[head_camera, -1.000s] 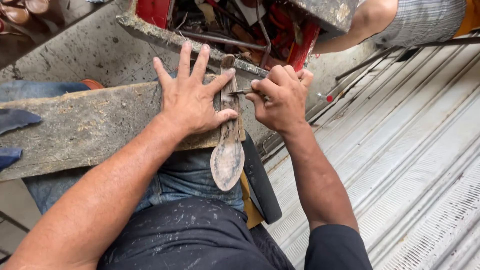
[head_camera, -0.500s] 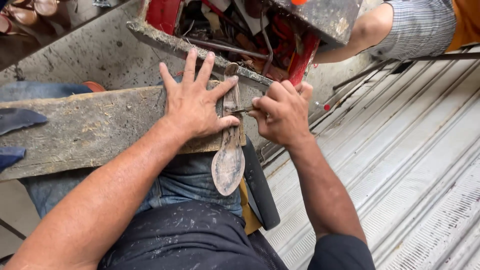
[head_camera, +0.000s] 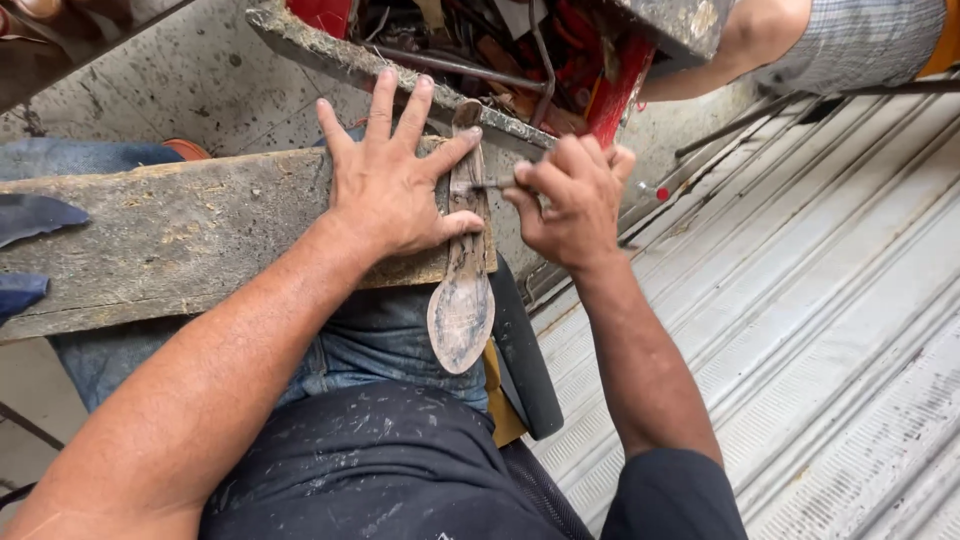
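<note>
I see left hand (head_camera: 395, 185) flat, fingers spread, pressing worn brown shoe sole (head_camera: 462, 280) onto rough grey wooden plank (head_camera: 180, 235) across lap (heel end overhangs edge). Right hand (head_camera: 570, 200) pinches thin dark metal tool (head_camera: 492, 184), tip touching sole. Red cluttered box (head_camera: 610, 80) behind.

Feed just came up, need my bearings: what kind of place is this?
Probably a small shoemaking or shoe-repair workshop: a worn shoe sole pinned on a rough wooden board by the left hand, a red box of tools behind, a corrugated metal shutter alongside.
</note>
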